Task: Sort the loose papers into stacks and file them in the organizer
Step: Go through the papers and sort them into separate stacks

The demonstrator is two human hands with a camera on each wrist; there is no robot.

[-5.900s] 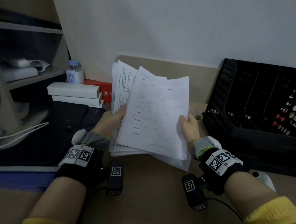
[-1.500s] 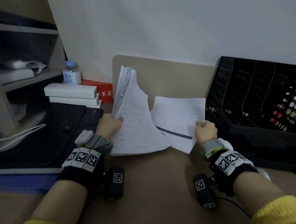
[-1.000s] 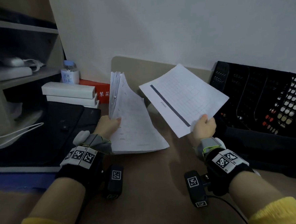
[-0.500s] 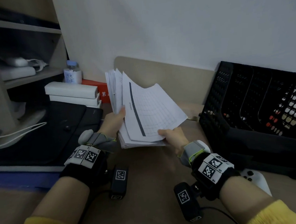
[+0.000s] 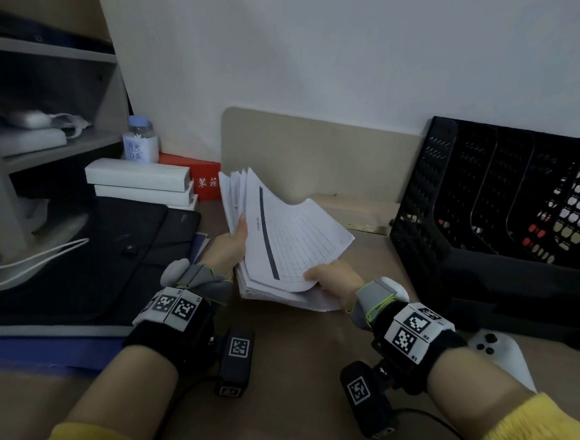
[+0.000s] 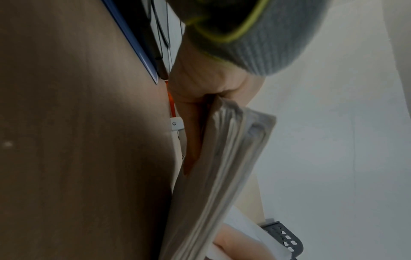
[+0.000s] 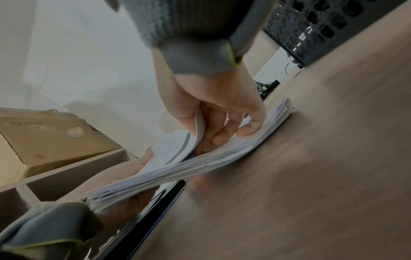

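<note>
A thick stack of white papers (image 5: 279, 289) is held tilted above the brown desk. My left hand (image 5: 230, 244) grips its left edge, thumb on the front; the stack's edge (image 6: 222, 167) runs along that hand's fingers. On top lies a ruled sheet with a dark bar (image 5: 293, 240). My right hand (image 5: 330, 279) pinches this sheet's lower right corner, thumb above and fingers (image 7: 213, 139) curled under it against the stack (image 7: 200, 167). The black mesh organizer (image 5: 493, 205) with several slots stands at the right, about a hand's width from the papers.
Two white boxes (image 5: 138, 182), a red box (image 5: 203, 179) and a small bottle (image 5: 140, 141) stand at the back left. A black pouch (image 5: 88, 258) lies left of the hands. A white controller (image 5: 500, 353) rests by my right wrist. A beige board (image 5: 311, 156) leans on the wall.
My right hand pulled one ruled sheet out, swung it up to the right, then laid it on the front of the stack. The stack has dropped a little lower and flatter.
</note>
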